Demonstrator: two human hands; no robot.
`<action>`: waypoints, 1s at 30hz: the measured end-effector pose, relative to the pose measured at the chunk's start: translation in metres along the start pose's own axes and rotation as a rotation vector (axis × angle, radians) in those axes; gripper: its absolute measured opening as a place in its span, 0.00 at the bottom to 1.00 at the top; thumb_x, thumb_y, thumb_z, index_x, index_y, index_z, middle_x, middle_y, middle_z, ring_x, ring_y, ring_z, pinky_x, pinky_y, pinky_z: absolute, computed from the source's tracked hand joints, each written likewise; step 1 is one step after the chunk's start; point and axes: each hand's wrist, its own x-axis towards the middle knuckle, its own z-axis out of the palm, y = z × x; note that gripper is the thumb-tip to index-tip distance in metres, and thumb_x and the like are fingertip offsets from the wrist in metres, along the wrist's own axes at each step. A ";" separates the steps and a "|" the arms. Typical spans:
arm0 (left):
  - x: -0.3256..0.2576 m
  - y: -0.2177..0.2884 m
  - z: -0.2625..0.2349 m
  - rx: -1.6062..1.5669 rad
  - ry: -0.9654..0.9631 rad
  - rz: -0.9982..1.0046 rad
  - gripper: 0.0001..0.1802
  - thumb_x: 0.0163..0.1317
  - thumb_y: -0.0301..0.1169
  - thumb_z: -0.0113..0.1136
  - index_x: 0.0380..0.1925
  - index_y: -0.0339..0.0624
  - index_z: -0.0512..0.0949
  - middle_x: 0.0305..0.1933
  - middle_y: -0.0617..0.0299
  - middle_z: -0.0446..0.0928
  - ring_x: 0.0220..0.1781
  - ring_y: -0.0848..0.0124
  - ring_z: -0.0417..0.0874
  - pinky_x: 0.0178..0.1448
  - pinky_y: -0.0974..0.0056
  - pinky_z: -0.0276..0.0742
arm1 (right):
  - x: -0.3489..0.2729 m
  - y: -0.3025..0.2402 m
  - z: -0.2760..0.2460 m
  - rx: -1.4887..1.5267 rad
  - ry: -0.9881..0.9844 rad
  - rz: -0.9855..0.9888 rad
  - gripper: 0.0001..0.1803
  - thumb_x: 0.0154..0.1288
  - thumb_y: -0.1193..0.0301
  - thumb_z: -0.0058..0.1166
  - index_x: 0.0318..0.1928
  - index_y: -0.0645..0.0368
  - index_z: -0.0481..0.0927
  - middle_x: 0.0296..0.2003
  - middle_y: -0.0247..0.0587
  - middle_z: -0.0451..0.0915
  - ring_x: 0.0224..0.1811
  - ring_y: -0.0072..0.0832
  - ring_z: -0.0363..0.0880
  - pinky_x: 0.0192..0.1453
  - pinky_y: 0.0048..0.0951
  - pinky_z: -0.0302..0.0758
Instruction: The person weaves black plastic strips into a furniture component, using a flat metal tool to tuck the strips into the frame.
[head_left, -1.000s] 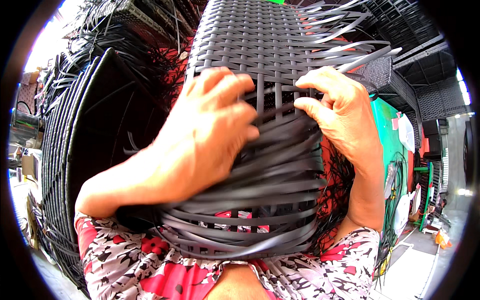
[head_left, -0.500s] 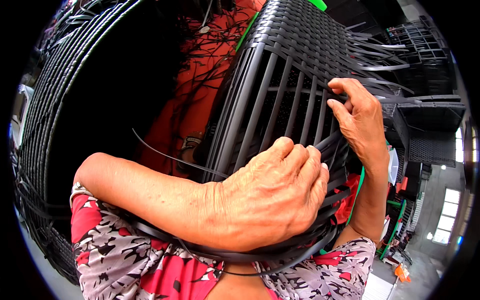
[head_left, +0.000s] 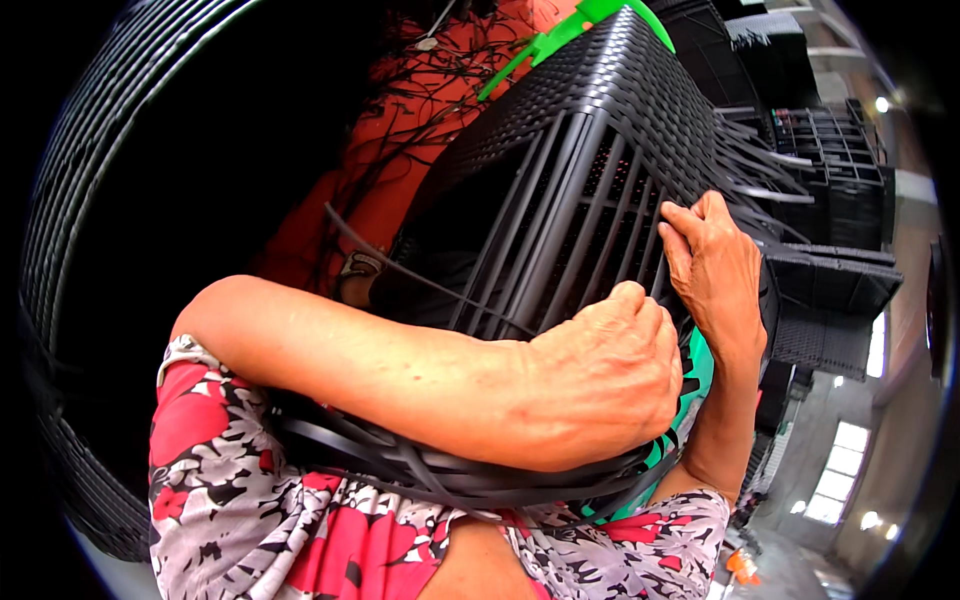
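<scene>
A piece of black wickerwork [head_left: 640,90] in flat, glossy strips slants away before me, its far part closely woven. From its woven edge, long loose black strips [head_left: 560,220] run side by side toward me. My left hand [head_left: 605,385] is closed in a fist over the near part of these strips; its fingertips are mostly hidden. My right hand [head_left: 715,270] is at the right edge of the weave, thumb and bent forefinger close together. Whatever lies between them is too small to make out. One thin strip [head_left: 400,268] sticks out left past my left forearm.
A bright green frame [head_left: 540,48] stands by the far end of the wickerwork. Black strip scraps litter the red floor [head_left: 390,125]. Strip ends [head_left: 770,170] fan out at the right. A large dark ribbed piece [head_left: 85,200] curves along the left, and dark woven furniture [head_left: 825,300] stands at right.
The wickerwork has turned and shifted to the right in view, showing more of its left side and the green frame. My left fist has moved right, and my right thumb and forefinger have drawn closer together.
</scene>
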 end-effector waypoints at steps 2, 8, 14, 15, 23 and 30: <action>0.000 0.001 0.002 0.041 0.016 0.015 0.17 0.44 0.34 0.54 0.28 0.26 0.76 0.23 0.52 0.72 0.29 0.62 0.73 0.34 0.62 0.64 | 0.002 0.002 0.004 -0.056 -0.004 -0.032 0.06 0.58 0.72 0.56 0.35 0.60 0.79 0.29 0.45 0.72 0.29 0.46 0.76 0.33 0.42 0.71; 0.000 -0.006 0.011 -0.079 0.059 -0.037 0.18 0.47 0.32 0.53 0.32 0.24 0.75 0.28 0.49 0.74 0.33 0.60 0.75 0.39 0.60 0.67 | 0.018 0.024 0.009 0.299 -0.112 0.043 0.06 0.50 0.74 0.53 0.27 0.65 0.74 0.19 0.46 0.73 0.24 0.39 0.75 0.30 0.36 0.69; 0.003 -0.012 0.005 -0.161 -0.110 -0.084 0.17 0.54 0.32 0.58 0.39 0.29 0.74 0.39 0.52 0.72 0.42 0.61 0.73 0.46 0.61 0.68 | 0.012 0.065 0.007 1.017 -0.231 0.245 0.05 0.49 0.77 0.64 0.27 0.60 0.80 0.22 0.23 0.72 0.25 0.11 0.64 0.27 0.18 0.61; 0.003 -0.012 0.004 -0.191 -0.092 -0.100 0.16 0.53 0.31 0.59 0.39 0.30 0.75 0.40 0.51 0.72 0.43 0.60 0.73 0.47 0.60 0.68 | 0.012 0.069 0.012 1.091 -0.248 0.247 0.05 0.50 0.77 0.64 0.28 0.59 0.80 0.25 0.24 0.73 0.25 0.11 0.64 0.27 0.16 0.60; 0.015 -0.033 -0.018 -0.188 0.115 -0.269 0.10 0.50 0.26 0.65 0.33 0.36 0.79 0.50 0.50 0.72 0.58 0.49 0.69 0.58 0.51 0.67 | -0.011 0.085 -0.022 1.693 -0.085 0.150 0.08 0.61 0.75 0.56 0.41 0.62 0.77 0.33 0.34 0.77 0.20 0.07 0.61 0.22 0.09 0.58; 0.034 -0.080 -0.018 0.082 0.004 -0.288 0.07 0.56 0.26 0.58 0.32 0.34 0.81 0.62 0.47 0.67 0.66 0.45 0.60 0.67 0.49 0.61 | -0.007 0.038 -0.026 0.906 0.197 0.168 0.08 0.60 0.74 0.55 0.28 0.66 0.81 0.17 0.30 0.75 0.21 0.16 0.70 0.24 0.23 0.65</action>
